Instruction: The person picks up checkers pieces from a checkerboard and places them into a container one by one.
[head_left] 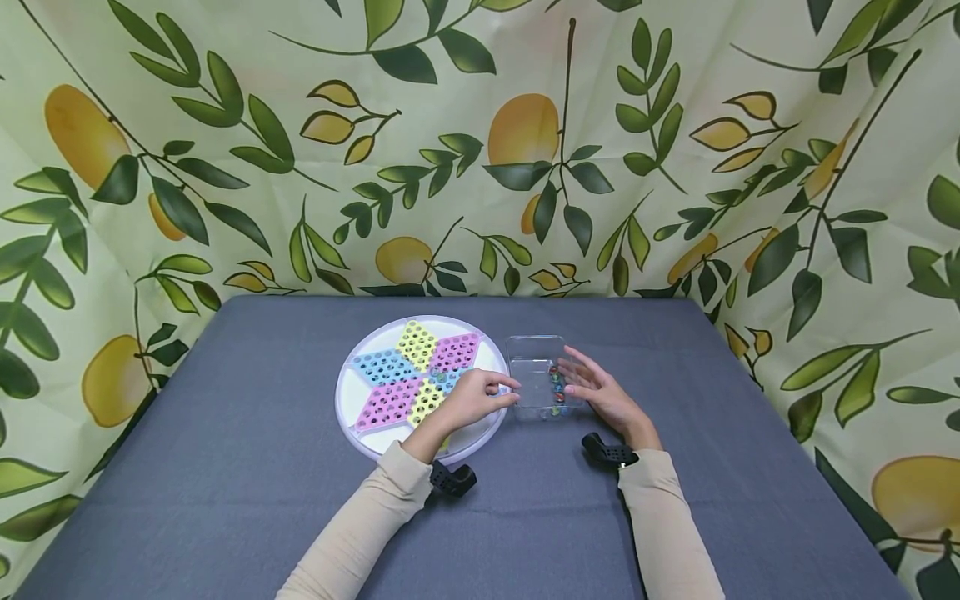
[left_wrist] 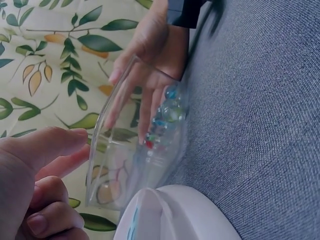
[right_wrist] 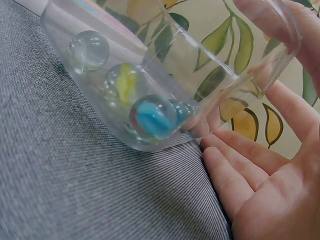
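Note:
A clear plastic box [head_left: 534, 385] stands on the cloth, with glass marbles [head_left: 557, 385] bunched toward its right side. My right hand [head_left: 606, 400] is spread at that side, fingers fairly straight; in the right wrist view its fingertips [right_wrist: 212, 150] lie right at the box wall. In the left wrist view the marbles show through the clear plastic in front of the right hand. My left hand [head_left: 476, 398] hovers over the right part of a round game board [head_left: 358, 392], its thumb and forefinger reaching toward the box's left rim. Its other fingers curl loosely, with nothing visible in them.
The white board carries a star of pink, yellow and blue sections with holes, and a few marbles [head_left: 439, 377] sit near its middle. Grey cloth [head_left: 247, 467] covers the table. Behind it hangs a leaf-and-fruit patterned curtain [head_left: 450, 208]. Each wrist wears a black band.

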